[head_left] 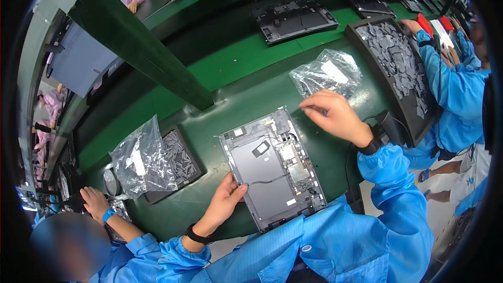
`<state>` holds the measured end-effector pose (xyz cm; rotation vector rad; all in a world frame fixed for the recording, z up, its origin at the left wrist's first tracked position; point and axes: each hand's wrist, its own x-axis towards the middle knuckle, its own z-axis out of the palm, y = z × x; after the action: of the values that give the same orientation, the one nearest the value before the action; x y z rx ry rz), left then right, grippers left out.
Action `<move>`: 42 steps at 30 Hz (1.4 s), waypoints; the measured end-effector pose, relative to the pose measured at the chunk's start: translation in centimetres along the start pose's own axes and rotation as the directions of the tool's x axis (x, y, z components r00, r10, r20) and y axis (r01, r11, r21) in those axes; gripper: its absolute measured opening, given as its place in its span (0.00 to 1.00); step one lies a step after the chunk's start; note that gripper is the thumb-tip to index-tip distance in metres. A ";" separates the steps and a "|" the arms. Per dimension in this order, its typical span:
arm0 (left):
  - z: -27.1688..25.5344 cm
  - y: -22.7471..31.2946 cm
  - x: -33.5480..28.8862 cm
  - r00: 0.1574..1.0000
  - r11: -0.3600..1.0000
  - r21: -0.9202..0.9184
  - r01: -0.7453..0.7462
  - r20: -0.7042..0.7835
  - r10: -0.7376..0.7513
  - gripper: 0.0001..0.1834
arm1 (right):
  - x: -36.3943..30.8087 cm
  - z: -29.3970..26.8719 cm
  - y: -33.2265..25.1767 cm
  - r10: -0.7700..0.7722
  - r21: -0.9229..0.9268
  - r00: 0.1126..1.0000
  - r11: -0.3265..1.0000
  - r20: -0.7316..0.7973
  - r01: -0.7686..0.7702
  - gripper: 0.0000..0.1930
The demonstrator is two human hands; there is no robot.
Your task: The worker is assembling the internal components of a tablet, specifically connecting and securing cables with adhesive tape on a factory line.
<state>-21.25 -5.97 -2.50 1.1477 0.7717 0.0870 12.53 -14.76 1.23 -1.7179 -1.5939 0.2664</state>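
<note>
An opened grey laptop base (262, 173) lies tilted on the green bench in front of me, with a circuit board (293, 162) along its right part and a dark cable across its middle. My left hand (228, 199) grips the base's left edge, thumb on top. Above and right of the base's far corner, my right hand (335, 118) hovers with thumb and forefinger pinched together. Something small and dark seems to be at those fingertips, too small to name. Just beyond this hand lies a clear plastic bag (327, 73) with a white label.
Left of the base, a dark tray (183, 162) holds small grey strips, with a clear bag (141, 162) partly over it. A larger tray (361, 34) of dark pieces stands right. Another opened base (296, 21) sits on the far green strip. A green post (141, 47) rises left; co-workers flank me.
</note>
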 end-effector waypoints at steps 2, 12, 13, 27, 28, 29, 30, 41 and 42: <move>-0.6 0.6 -0.1 1.000 0.983 0.183 0.015 -0.024 -0.010 0.26 | 0.4 1.7 -0.6 -0.167 -0.125 0.985 0.979 -0.035 0.161 0.12; -2.2 5.5 -1.0 0.886 0.530 0.846 -0.056 -0.203 0.417 0.15 | 2.3 3.7 -3.7 -0.322 -0.719 0.872 0.497 0.368 0.487 0.08; -2.8 5.7 -1.2 0.842 0.513 0.858 -0.022 -0.261 0.473 0.13 | 2.8 3.6 -4.2 -0.288 -0.679 0.832 0.482 0.475 0.554 0.10; -7.7 3.6 -0.9 0.590 0.242 0.960 0.139 -0.276 0.759 0.10 | -5.3 5.0 -6.6 -0.255 -0.534 0.944 0.779 0.210 0.329 0.18; -8.2 3.4 -0.6 0.596 0.281 0.951 0.128 -0.300 0.745 0.10 | -5.2 4.7 -6.6 -0.252 -0.536 0.944 0.778 0.212 0.328 0.18; -8.5 3.2 -0.4 0.601 0.319 0.940 0.117 -0.323 0.731 0.09 | -4.9 4.2 -6.4 -0.270 -0.457 0.948 0.831 0.166 0.317 0.16; -8.7 3.0 -0.3 0.601 0.321 0.940 0.115 -0.323 0.731 0.09 | -4.5 3.8 -6.0 -0.285 -0.372 0.951 0.875 0.119 0.309 0.15; -8.7 2.5 -0.2 0.540 0.248 0.962 0.110 -0.268 0.798 0.05 | 0.3 1.3 3.1 -0.096 -0.498 0.986 0.867 -0.136 0.016 0.05; -8.7 2.6 -0.3 0.538 0.250 0.962 0.113 -0.271 0.798 0.05 | 0.4 1.4 3.0 -0.073 -0.509 0.990 0.861 -0.121 0.001 0.05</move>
<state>-25.76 1.89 -1.82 2.5895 1.3345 0.7204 14.04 -13.66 -1.48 -2.0400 -1.6895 -0.3209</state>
